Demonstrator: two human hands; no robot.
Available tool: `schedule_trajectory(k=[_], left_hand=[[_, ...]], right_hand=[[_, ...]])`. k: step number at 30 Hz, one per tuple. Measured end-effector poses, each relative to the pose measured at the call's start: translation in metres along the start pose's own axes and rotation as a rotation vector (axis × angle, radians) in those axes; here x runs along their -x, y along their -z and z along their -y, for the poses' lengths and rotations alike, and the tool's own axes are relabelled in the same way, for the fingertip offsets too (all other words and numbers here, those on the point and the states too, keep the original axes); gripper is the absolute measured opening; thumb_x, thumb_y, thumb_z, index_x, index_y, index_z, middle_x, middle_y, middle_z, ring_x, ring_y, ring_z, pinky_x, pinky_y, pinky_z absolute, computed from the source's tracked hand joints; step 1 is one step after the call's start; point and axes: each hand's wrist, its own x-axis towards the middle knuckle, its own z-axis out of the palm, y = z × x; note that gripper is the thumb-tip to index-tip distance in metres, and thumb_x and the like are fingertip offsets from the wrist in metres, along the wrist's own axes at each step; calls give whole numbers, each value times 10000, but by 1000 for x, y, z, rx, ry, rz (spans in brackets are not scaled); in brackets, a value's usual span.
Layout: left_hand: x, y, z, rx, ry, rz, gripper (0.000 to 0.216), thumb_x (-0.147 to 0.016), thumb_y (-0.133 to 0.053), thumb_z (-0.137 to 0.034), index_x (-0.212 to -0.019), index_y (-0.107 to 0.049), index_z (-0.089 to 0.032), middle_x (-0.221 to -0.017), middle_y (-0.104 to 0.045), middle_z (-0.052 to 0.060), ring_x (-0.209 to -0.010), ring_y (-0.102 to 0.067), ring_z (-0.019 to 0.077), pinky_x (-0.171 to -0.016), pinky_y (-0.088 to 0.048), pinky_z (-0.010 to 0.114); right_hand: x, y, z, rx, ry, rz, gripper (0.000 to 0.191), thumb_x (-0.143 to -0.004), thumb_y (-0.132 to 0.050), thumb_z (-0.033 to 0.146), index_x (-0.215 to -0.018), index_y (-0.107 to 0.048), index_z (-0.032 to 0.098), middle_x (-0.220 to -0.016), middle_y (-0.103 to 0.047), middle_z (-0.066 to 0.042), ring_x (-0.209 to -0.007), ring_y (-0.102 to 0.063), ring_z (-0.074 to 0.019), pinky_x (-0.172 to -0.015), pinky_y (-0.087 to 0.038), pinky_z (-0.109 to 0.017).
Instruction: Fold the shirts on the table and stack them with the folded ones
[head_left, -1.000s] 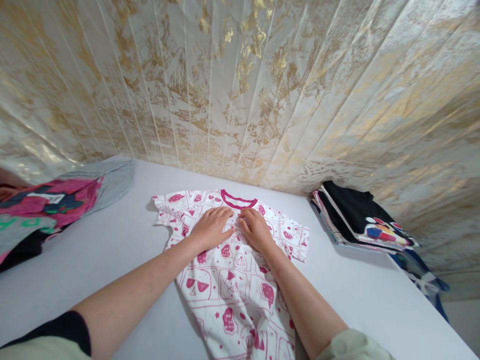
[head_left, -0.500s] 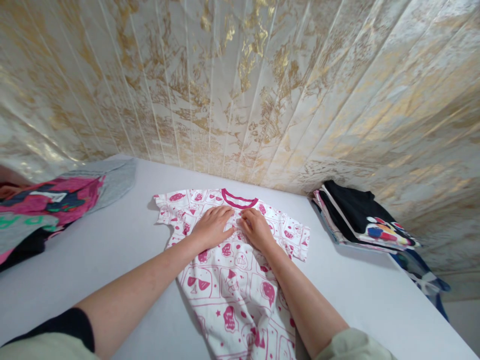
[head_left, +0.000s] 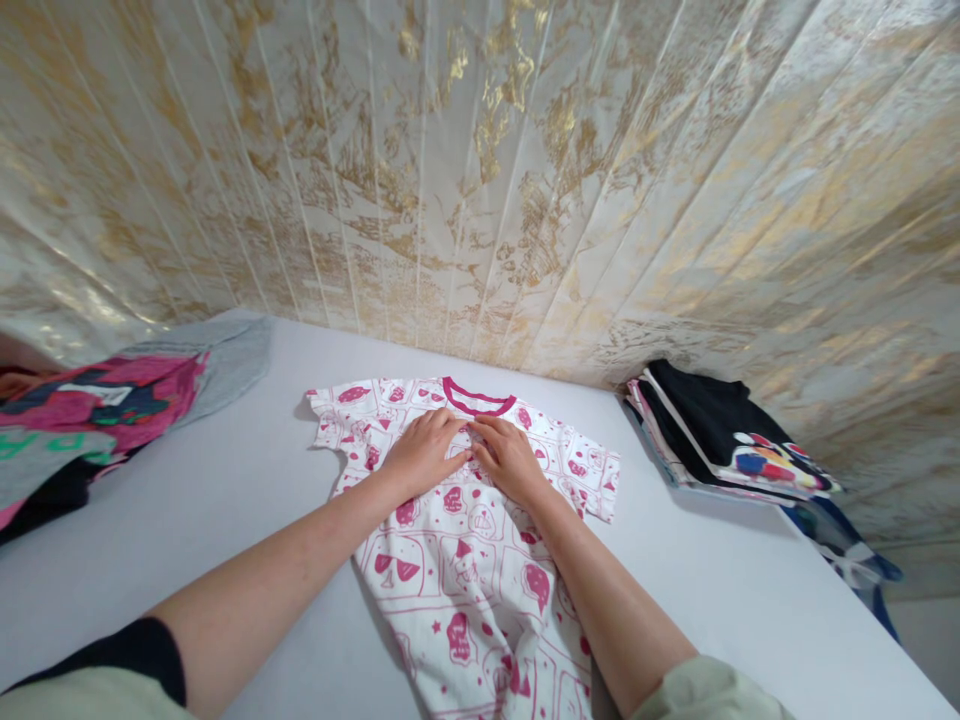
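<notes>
A white T-shirt with pink cartoon prints and a pink collar [head_left: 465, 560] lies spread flat on the white table [head_left: 247, 500], collar toward the wall. My left hand [head_left: 424, 455] lies flat on the shirt's chest just below the collar, fingers stretched out. My right hand [head_left: 510, 458] rests beside it, also flat, fingers extended, the two hands almost touching at the fingertips. Neither hand holds anything.
A stack of folded clothes with a black printed shirt on top [head_left: 720, 435] sits at the right by the wall. A loose pile of pink, grey and dark garments [head_left: 97, 410] lies at the left. A gold-patterned wall [head_left: 480, 180] rises right behind the table.
Both hands have stayed on the shirt's chest, with the fingertips drawing slightly closer together. The shirt has not moved.
</notes>
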Motion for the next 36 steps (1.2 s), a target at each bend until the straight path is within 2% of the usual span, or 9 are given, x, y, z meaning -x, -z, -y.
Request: schedule_trajectory(k=[4, 10, 14, 19, 22, 26, 29, 32, 36], left_hand=[[-1, 4, -2, 2, 15, 1, 329, -869, -608, -341, -1174, -609, -218, -1076, -571, 69, -1067, -531, 236, -949, -443, 376], [0, 12, -9, -96, 193, -6, 222, -898, -540, -280, -1081, -626, -189, -1068, -581, 92, -1025, -551, 253, -900, -462, 400], [1, 6, -6, -65, 154, -19, 308, -888, -554, -311, -1176, -576, -205, -1219, -569, 101, -1143, -523, 269, -989, -419, 429], [1, -1, -3, -14, 8, 23, 390, -894, -553, -332, -1268, -528, -222, -1342, -551, 78, -1266, -469, 246, -1083, -351, 404], [1, 3, -5, -21, 18, 15, 314, -897, -549, -310, -1198, -550, -221, -1267, -590, 70, -1208, -511, 239, -1048, -381, 399], [1, 12, -11, -107, 147, -20, 148, -901, -530, -268, -1025, -572, -200, -1072, -617, 78, -1040, -575, 239, -916, -450, 388], [1, 13, -11, -155, 211, -36, 144, -900, -534, -286, -1005, -567, -193, -1058, -611, 89, -1012, -580, 250, -886, -457, 393], [1, 8, -8, -121, 137, -23, 255, -902, -548, -332, -1115, -562, -193, -1183, -605, 98, -1138, -542, 261, -988, -411, 412], [2, 0, -4, -34, -34, 58, 432, -910, -538, -413, -1297, -504, -224, -1371, -542, 75, -1278, -461, 254, -1096, -321, 425]], right_hand=[[-1, 3, -1, 77, -160, -54, 289, -961, -455, 282, -1187, -633, 255, -1266, -612, -58, -1163, -542, -211, -985, -407, -370], [3, 7, -18, 226, -381, -164, 237, -930, -476, 224, -1075, -662, 196, -1172, -628, -135, -1056, -571, -271, -912, -430, -409], [3, 1, -17, 130, -223, -186, 305, -950, -460, 268, -1210, -604, 199, -1266, -587, -135, -1158, -529, -263, -986, -405, -426], [-1, -6, -4, 21, 16, -40, 368, -960, -468, 308, -1311, -544, 225, -1355, -552, -90, -1256, -482, -229, -1050, -371, -418], [-3, -3, -2, -5, -19, -44, 291, -965, -458, 288, -1203, -611, 222, -1263, -612, -75, -1182, -534, -217, -1018, -397, -389], [-2, 5, -4, 22, -148, -107, 239, -975, -433, 273, -996, -667, 227, -1057, -661, -65, -989, -599, -204, -897, -451, -343], [-1, 7, -6, 86, -226, -147, 233, -967, -441, 259, -940, -670, 223, -999, -650, -82, -947, -595, -218, -858, -454, -345], [-1, 6, -7, 67, -203, -158, 226, -964, -450, 260, -979, -670, 212, -1034, -645, -92, -991, -586, -221, -894, -445, -351], [-2, 5, -4, -71, -22, -96, 235, -970, -448, 258, -1054, -663, 214, -1073, -659, -67, -1009, -589, -192, -924, -436, -330]])
